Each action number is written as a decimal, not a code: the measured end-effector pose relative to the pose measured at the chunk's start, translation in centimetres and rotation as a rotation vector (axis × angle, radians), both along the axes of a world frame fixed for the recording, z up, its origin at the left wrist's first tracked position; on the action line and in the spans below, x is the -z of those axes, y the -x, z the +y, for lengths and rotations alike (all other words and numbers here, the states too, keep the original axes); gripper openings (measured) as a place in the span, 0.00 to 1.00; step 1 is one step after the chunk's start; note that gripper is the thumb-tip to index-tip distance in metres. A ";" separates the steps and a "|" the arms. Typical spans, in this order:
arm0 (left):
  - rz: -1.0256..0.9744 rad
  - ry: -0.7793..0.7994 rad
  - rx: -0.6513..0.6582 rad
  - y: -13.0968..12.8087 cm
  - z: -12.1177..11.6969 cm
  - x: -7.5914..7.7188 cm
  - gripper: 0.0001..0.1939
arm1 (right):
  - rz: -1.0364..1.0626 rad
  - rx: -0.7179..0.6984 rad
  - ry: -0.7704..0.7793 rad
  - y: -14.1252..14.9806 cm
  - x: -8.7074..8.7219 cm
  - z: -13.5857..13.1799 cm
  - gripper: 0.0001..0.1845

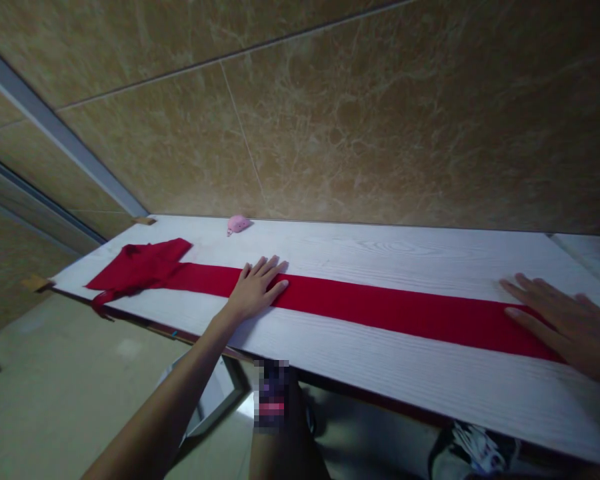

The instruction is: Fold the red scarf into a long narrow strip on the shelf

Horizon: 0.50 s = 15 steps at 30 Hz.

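Note:
A long red strip of cloth (pixel 380 308) lies stretched along the white tabletop (pixel 350 257). Its left end is bunched into a loose heap (pixel 140 267), with a bit hanging over the front edge. My left hand (pixel 254 288) rests palm down on the strip, left of the middle, fingers stretched out. Toward the right edge of the view, my right hand (pixel 563 327) is over the strip with its fingers spread; it is slightly blurred, and I cannot tell how firmly it touches. The strip's right end runs out behind that hand.
A small pink tape measure or toy-like object (pixel 238 224) sits near the tiled wall (pixel 380 133), which bounds the table's back. Below the front edge are a grey-white panel or bin (pixel 215 393) and a container with white items (pixel 480 450). A red bit shows at far right.

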<state>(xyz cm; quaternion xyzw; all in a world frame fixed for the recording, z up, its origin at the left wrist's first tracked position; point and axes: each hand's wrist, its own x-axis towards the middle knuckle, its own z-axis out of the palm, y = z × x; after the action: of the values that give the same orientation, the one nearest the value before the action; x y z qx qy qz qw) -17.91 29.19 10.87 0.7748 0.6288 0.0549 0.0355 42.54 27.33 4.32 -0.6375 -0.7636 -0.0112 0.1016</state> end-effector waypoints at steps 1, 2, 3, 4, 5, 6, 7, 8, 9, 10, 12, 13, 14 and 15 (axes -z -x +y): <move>0.000 0.006 -0.005 -0.2 0.0 -0.1 0.31 | 0.002 0.003 0.000 -0.1 0.2 0.1 0.42; -0.001 0.010 -0.007 -0.3 -0.1 -0.2 0.31 | 0.006 0.009 -0.002 -0.2 0.4 0.3 0.43; -0.002 0.013 -0.007 -0.4 -0.1 -0.3 0.31 | 0.012 0.013 -0.007 -0.3 0.6 0.4 0.44; -0.004 0.013 -0.005 -0.4 -0.1 -0.3 0.30 | 0.019 0.011 -0.014 -0.3 0.6 0.5 0.45; -0.005 0.012 -0.001 -0.4 -0.1 -0.3 0.30 | 0.025 0.008 -0.020 -0.3 0.6 0.5 0.45; -0.005 0.009 0.002 -0.3 -0.1 -0.3 0.30 | 0.028 0.007 -0.022 -0.2 0.5 0.5 0.45; -0.004 0.006 0.004 -0.2 -0.1 -0.3 0.30 | 0.026 0.005 -0.014 0.0 0.3 0.5 0.45; -0.001 0.005 0.005 -0.1 -0.1 -0.3 0.30 | 0.019 0.004 0.001 0.2 0.1 0.4 0.45; 0.001 0.004 0.006 0.0 0.0 -0.2 0.30 | 0.010 0.007 0.021 0.5 -0.3 0.3 0.44; 0.002 0.003 0.007 0.0 0.0 -0.2 0.30 | 0.002 0.015 0.036 0.8 -0.6 0.2 0.43; 0.005 0.002 0.006 0.0 0.0 -0.2 0.30 | -0.009 0.032 0.043 1.3 -1.3 0.0 0.42; 0.007 0.004 0.004 0.0 0.0 -0.2 0.30 | -0.014 0.041 0.035 1.5 -1.5 -0.1 0.41; 0.010 0.006 0.000 -0.1 0.0 -0.3 0.31 | -0.020 0.047 0.027 1.6 -1.7 -0.1 0.40; 0.013 0.009 -0.004 -0.2 0.0 -0.3 0.31 | -0.030 0.041 0.030 1.7 -1.7 -0.2 0.40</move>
<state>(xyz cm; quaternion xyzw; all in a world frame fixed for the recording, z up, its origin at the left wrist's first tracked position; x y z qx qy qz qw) -17.74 29.18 11.19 0.7737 0.6308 0.0472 0.0351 40.83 27.16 6.07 -0.6544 -0.7518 -0.0113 0.0805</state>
